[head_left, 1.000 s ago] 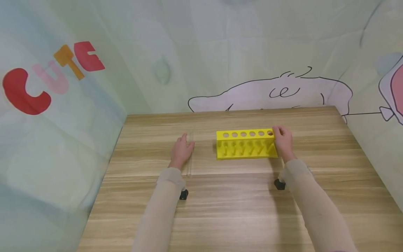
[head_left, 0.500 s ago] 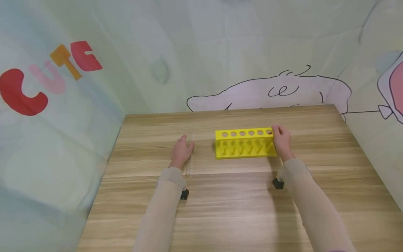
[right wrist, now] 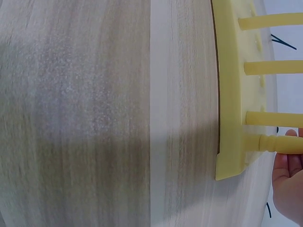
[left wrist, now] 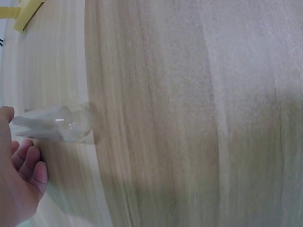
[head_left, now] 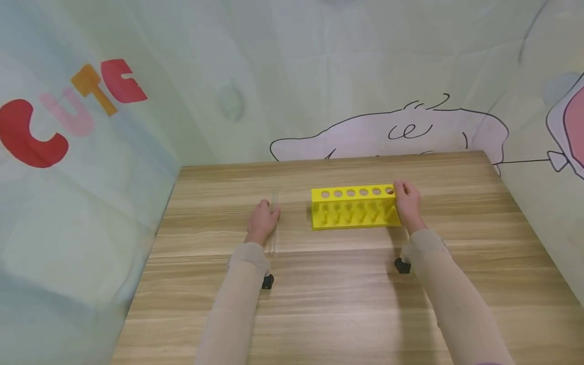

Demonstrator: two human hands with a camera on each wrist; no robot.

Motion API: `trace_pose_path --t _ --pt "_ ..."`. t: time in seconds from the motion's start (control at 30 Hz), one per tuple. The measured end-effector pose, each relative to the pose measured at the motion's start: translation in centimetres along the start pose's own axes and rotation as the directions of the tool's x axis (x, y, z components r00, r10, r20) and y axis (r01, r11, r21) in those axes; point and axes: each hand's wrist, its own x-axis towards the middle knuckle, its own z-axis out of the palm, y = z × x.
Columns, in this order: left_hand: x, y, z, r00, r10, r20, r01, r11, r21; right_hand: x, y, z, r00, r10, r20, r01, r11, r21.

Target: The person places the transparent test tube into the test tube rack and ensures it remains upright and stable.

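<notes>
A clear glass test tube (left wrist: pixel 71 124) lies on the wooden table, pointing away from the person. My left hand (head_left: pixel 263 219) is at its far half, thumb on one side and curled fingers (left wrist: pixel 29 163) on the other, pinching it. To the right stands a yellow test tube rack (head_left: pixel 356 223), upright, with a row of round holes along its top and pegs behind its base. My right hand (head_left: pixel 408 203) grips the rack's right end near the top. In the right wrist view, fingers (right wrist: pixel 281 165) curl beside the end post, partly cut off by the frame edge.
The wooden table (head_left: pixel 328 304) reaches back to a fabric backdrop (head_left: pixel 255 76) printed with cartoon drawings and letters. Black wrist cameras hang below both sleeves, the left one (head_left: pixel 267 281) and the right one (head_left: pixel 402 265), low over the tabletop.
The left hand's fingers have drawn in and curled at the test tube. The right hand stays on the rack, and the whole head view has shifted slightly.
</notes>
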Motion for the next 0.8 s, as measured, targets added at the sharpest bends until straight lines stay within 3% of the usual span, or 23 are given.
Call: trace_pose_path --t 0.8 --pt "0.19 -0.23 0.42 1.0 0.031 0.006 -0.031 0.999 0.044 0.11 0.01 0.09 1.0 0.009 -0.013 -0.009 1.0 -0.014"
